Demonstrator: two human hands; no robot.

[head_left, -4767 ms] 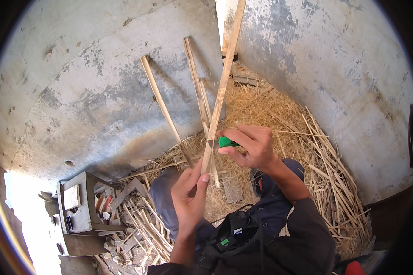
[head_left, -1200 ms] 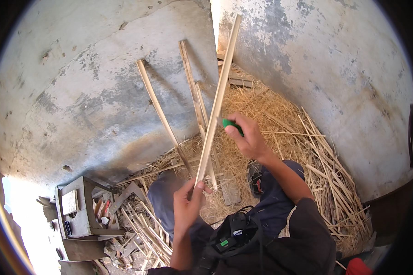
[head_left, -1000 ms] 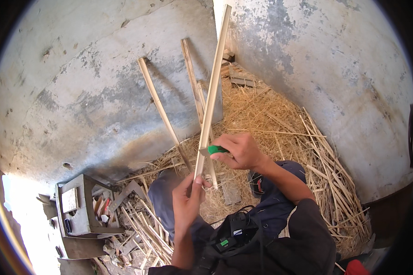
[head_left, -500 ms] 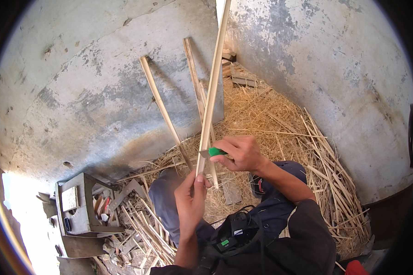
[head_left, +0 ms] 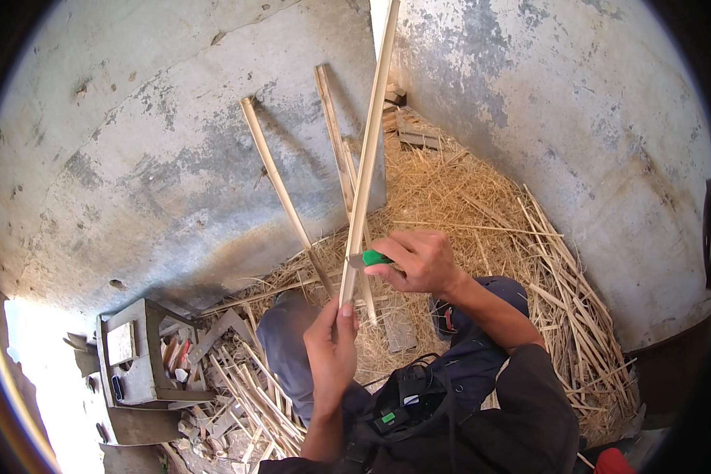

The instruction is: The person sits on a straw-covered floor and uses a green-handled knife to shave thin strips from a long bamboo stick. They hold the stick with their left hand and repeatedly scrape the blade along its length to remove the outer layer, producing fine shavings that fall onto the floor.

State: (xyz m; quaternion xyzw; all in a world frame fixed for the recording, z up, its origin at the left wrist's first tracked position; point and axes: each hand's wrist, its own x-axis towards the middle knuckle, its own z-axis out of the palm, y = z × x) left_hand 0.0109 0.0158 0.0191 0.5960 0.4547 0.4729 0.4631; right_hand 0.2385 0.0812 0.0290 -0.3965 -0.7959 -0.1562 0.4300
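The left hand (head_left: 332,347) grips the bottom of a long bamboo strip (head_left: 367,150) held upright, the right hand (head_left: 419,261) is closed on a green-handled knife (head_left: 369,258) set against its lower part, so most of its length looks unworked, with shavings (head_left: 466,197) heaped around.

You're in a rough outdoor craft yard, working at ground level in a corner. Evidence: weathered, stained concrete walls (head_left: 134,158), loose straw and shavings (head_left: 466,197) covering the ground, split bamboo strips (head_left: 280,189) leaning on the wall, a pile of offcuts (head_left: 253,395), and a concrete block (head_left: 134,355) beside it in sunlight.
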